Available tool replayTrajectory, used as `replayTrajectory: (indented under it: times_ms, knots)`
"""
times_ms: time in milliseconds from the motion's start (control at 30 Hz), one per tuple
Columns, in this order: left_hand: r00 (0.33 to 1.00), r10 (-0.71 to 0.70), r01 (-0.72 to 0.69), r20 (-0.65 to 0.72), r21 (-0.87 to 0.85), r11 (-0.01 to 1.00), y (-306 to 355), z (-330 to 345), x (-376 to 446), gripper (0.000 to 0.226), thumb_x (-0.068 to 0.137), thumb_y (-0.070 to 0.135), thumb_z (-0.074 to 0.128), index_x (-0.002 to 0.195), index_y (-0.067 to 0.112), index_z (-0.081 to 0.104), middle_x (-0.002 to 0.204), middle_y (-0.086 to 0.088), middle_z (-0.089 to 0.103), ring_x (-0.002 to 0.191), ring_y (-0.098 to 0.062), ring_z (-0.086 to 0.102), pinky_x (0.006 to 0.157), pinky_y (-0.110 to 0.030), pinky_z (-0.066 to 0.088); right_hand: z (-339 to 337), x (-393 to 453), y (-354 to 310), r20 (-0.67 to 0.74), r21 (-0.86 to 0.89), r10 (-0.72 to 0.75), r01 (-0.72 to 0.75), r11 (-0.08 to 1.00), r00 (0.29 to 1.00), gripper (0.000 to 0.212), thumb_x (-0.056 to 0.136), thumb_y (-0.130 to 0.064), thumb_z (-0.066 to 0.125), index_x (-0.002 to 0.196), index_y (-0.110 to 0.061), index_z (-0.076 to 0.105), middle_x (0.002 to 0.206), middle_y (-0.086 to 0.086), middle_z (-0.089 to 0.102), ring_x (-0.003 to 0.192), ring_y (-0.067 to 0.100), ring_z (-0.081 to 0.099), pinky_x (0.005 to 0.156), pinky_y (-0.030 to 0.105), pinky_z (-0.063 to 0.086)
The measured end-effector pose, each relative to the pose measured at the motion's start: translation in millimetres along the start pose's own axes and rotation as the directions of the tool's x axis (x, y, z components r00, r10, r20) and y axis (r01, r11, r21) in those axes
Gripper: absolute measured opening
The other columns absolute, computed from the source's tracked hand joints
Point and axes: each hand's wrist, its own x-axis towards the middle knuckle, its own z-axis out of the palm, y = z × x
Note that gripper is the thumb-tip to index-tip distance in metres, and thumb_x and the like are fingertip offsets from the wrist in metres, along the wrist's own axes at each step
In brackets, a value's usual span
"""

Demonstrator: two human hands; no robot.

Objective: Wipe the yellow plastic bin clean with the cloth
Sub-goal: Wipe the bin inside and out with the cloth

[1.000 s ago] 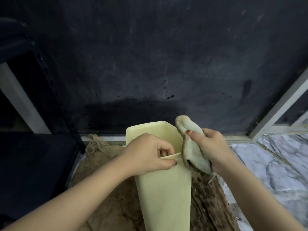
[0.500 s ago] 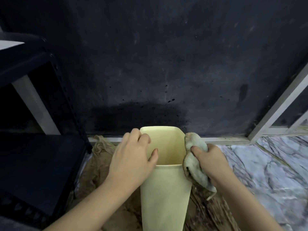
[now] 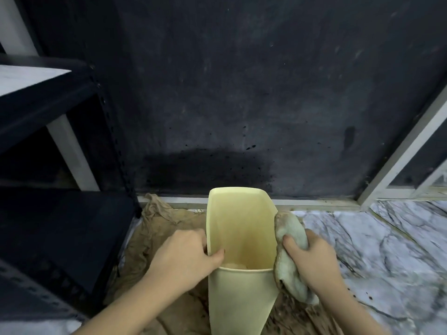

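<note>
The yellow plastic bin (image 3: 238, 296) stands upright low in the middle of the head view, its mouth toward me. My left hand (image 3: 183, 258) grips its left rim, thumb inside the wall. My right hand (image 3: 312, 258) holds a grubby grey-white cloth (image 3: 287, 257) bunched against the outside of the bin's right wall, near the rim. The inside of the bin looks pale yellow with a faint brownish tint low down.
A crumpled brown sheet (image 3: 159, 228) lies on the floor under and left of the bin. A dark metal shelf rack (image 3: 60, 213) stands close at left. A black wall (image 3: 229, 105) rises behind. White marble floor (image 3: 377, 243) spreads to the right.
My left hand shifted from the near rim to the left rim. The bin tipped so its inside faces me. The cloth slid down from above the rim along the right wall.
</note>
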Motion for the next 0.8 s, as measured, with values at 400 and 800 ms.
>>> replayTrajectory:
  times_ms: [400,800]
  knots:
    - [0.986,-0.065,0.022,-0.152,-0.266,0.964,-23.3,-4.9,-5.3,0.013,0.067,0.026,0.067,0.059,0.018,0.060,0.059,0.010,0.067,0.048,-0.001,0.054,0.045,-0.013,0.040,20.0,-9.2,-6.2,-0.105,0.184,-0.096,0.114,0.976,0.990,0.015,0.072,-0.027,0.068,0.063,-0.021,0.057,0.054,-0.008,0.064,0.060,-0.006,0.058,0.046,0.006,0.039]
    - [0.974,-0.138,0.081,-0.180,-0.294,0.952,-53.0,20.8,32.0,0.019,0.072,0.025,0.066,0.058,0.022,0.054,0.042,0.009,0.057,0.041,0.000,0.051,0.043,-0.011,0.040,64.0,28.7,-15.8,-0.056,0.197,-0.078,0.088,0.976,0.995,0.013,0.073,-0.029,0.063,0.067,-0.018,0.058,0.061,-0.005,0.063,0.059,0.004,0.059,0.045,0.011,0.037]
